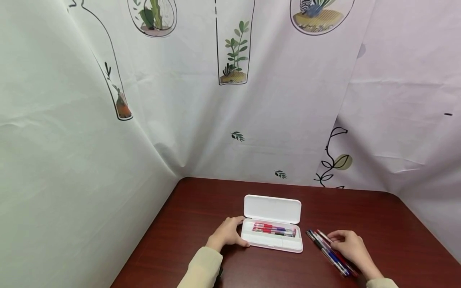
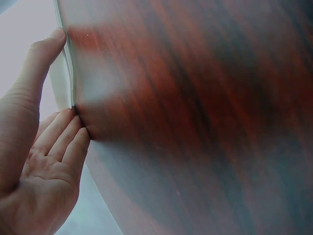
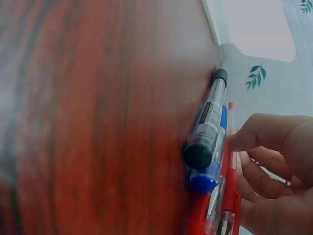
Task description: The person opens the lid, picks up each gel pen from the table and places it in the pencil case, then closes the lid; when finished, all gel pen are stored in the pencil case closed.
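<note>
A white pencil case (image 1: 261,241) lies on the table with its lid (image 1: 271,209) raised at the back. Several red and dark pens (image 1: 274,229) lie side by side inside it. My left hand (image 1: 227,233) grips the case's left end, thumb at the front corner and fingers at the back. Right of the case, a loose bundle of pens (image 1: 327,252) with black, blue and red parts lies slantwise on the table. At the bundle's right side, my right hand (image 1: 347,245) pinches a clear pen with a red tip (image 3: 232,117); the fingers partly cover it.
The dark reddish wooden table (image 1: 212,200) has rounded far corners. White cloth (image 1: 201,120) printed with plants and jars hangs behind it and along the left side.
</note>
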A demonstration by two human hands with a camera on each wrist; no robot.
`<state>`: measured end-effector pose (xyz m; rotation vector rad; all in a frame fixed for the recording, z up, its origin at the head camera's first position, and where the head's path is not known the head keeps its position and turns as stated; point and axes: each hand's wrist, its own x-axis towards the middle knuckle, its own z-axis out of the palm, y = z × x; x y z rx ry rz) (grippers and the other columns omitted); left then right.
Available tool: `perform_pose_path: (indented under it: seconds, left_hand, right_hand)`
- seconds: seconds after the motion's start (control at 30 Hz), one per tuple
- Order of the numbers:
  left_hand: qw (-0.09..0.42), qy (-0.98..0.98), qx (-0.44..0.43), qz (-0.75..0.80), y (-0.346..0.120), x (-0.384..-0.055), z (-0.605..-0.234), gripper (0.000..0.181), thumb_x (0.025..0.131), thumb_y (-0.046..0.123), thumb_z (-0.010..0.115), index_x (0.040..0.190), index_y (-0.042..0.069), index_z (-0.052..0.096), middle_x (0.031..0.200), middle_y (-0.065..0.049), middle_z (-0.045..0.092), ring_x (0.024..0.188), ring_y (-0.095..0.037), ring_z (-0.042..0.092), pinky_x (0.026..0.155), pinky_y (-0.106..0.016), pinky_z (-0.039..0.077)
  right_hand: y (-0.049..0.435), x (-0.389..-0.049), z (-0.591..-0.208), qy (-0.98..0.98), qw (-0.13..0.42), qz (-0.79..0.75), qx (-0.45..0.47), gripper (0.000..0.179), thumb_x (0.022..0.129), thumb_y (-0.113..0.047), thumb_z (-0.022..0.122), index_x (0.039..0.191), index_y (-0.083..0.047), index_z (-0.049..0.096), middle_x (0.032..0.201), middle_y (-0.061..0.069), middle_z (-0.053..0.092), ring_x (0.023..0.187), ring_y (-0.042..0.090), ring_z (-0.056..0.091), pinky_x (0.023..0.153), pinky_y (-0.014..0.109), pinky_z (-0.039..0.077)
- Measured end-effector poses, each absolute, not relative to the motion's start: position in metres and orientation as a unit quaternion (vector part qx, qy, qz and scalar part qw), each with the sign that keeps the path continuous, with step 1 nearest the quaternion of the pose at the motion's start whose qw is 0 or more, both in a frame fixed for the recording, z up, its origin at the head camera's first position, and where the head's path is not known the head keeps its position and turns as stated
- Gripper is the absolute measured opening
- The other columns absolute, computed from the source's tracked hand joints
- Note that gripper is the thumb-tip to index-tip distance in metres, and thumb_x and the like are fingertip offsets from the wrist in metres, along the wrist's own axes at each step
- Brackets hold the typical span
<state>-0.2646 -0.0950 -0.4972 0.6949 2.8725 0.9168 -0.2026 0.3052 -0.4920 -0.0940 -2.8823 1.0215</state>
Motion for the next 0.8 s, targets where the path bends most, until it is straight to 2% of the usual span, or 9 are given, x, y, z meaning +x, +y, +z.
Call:
perform_pose_path:
  seconds: [0.33,0.8]
  left_hand:
    - [0.025,0.927,0.226,0.297,-0.095,-0.264,-0.497,0.078,0.058,0.032,0.095,0.126,0.009,0.063,0.123,-0.003,0.068,0.107,-0.013,0.061,0.095,-0.033,0.05]
    - [0.022,0.926,0.23,0.3,-0.095,-0.263,-0.495,0.076,0.058,0.031,0.095,0.124,0.009,0.064,0.121,-0.003,0.069,0.105,-0.013,0.062,0.094,-0.033,0.05]
  right_hand:
    - [0.292,-0.204,-0.486,-0.933,0.054,0.355,-0.024,0.017,0.076,-0.008,0.075,0.092,-0.007,0.074,0.08,0.001,0.073,0.069,0.006,0.063,0.061,0.023,0.047]
    - [0.262,-0.213,-0.476,-0.926,0.062,0.372,0.008,0.015,0.073,-0.005,0.076,0.088,-0.008,0.075,0.077,-0.001,0.071,0.067,0.004,0.061,0.063,0.02,0.047]
